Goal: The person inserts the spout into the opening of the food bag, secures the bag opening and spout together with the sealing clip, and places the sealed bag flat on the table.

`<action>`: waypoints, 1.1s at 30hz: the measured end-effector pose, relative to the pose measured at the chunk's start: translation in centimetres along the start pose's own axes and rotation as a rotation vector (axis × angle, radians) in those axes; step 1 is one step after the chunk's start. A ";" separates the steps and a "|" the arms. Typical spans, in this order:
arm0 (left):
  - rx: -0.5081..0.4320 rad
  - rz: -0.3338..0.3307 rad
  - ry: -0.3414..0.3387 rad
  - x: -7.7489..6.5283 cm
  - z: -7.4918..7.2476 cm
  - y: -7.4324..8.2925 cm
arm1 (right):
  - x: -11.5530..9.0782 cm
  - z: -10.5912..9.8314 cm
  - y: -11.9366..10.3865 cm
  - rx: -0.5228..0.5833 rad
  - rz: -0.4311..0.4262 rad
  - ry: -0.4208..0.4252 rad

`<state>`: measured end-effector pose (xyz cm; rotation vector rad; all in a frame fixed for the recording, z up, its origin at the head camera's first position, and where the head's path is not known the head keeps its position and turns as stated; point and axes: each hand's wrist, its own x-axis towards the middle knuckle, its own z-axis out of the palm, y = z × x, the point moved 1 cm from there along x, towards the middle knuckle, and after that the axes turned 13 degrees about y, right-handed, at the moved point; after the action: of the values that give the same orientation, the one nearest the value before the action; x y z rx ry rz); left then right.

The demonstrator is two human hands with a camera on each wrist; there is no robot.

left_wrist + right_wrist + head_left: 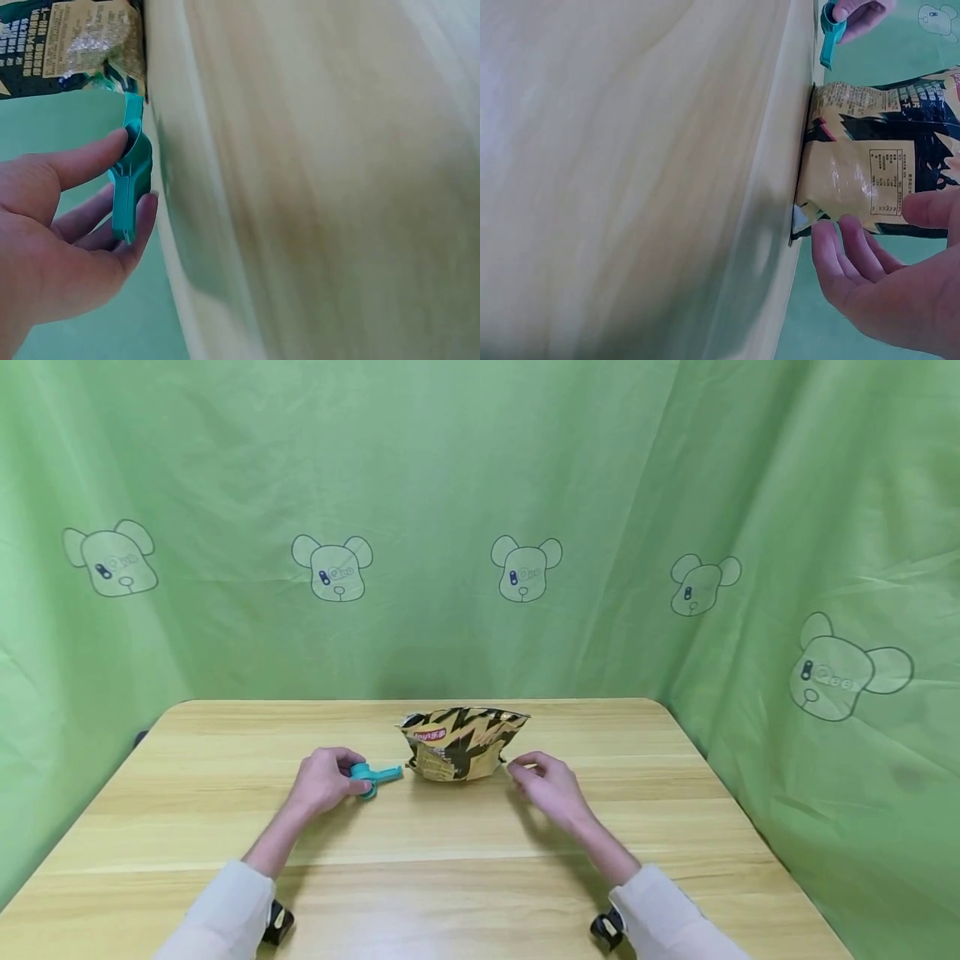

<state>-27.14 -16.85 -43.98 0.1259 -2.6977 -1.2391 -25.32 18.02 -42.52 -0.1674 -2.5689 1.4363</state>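
A gold-and-black Lay's chip bag point(459, 750) stands upright on the table, its wide top edge uppermost. To its left, my left hand point(322, 781) pinches a teal plastic bag clip point(386, 774) with a round spout-like part. The left wrist view shows the thumb on one side of the clip point(133, 176) and fingertips on the other, its narrow end pointing at the bag. My right hand point(551, 787) is beside the bag's lower right corner. In the right wrist view its fingers point(847, 251) are loosely bent right at the bag's edge, and the thumb overlaps the printed face.
The pale wooden table point(420, 885) extends around the bag on all sides. Behind it and along the sides hangs a green curtain point(435, 635) printed with bear heads. Black wrist devices point(279, 922) show under both white sleeves point(217, 914).
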 end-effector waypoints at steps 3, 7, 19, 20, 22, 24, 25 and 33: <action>-0.019 -0.007 -0.043 -0.2 -0.1 0.6 | -0.1 0.2 -0.2 0.031 0.017 -0.017; -0.022 -0.008 -0.091 -0.5 -0.1 1.3 | -0.3 0.5 -0.4 0.040 0.017 -0.037; -0.080 0.043 -0.210 -1.3 0.1 3.8 | -1.3 1.0 -1.6 0.125 0.023 -0.119; -0.087 0.045 -0.218 -1.4 0.2 4.0 | -1.4 1.1 -1.7 0.132 0.024 -0.130; -0.097 0.047 -0.230 -1.5 0.4 4.5 | -1.6 1.2 -2.1 0.138 0.019 -0.145; -0.105 0.043 -0.236 -1.7 0.6 5.0 | -1.7 1.3 -2.4 0.147 0.017 -0.156; -0.107 0.043 -0.239 -1.7 0.7 5.2 | -1.8 1.4 -2.5 0.149 0.017 -0.158; -0.148 0.056 -0.261 -2.4 1.7 6.7 | -2.3 1.8 -3.2 0.168 0.018 -0.202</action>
<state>-25.13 -10.90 -40.25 -0.1395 -2.7849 -1.5280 -23.46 14.39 -41.00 -0.0209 -2.5885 1.7489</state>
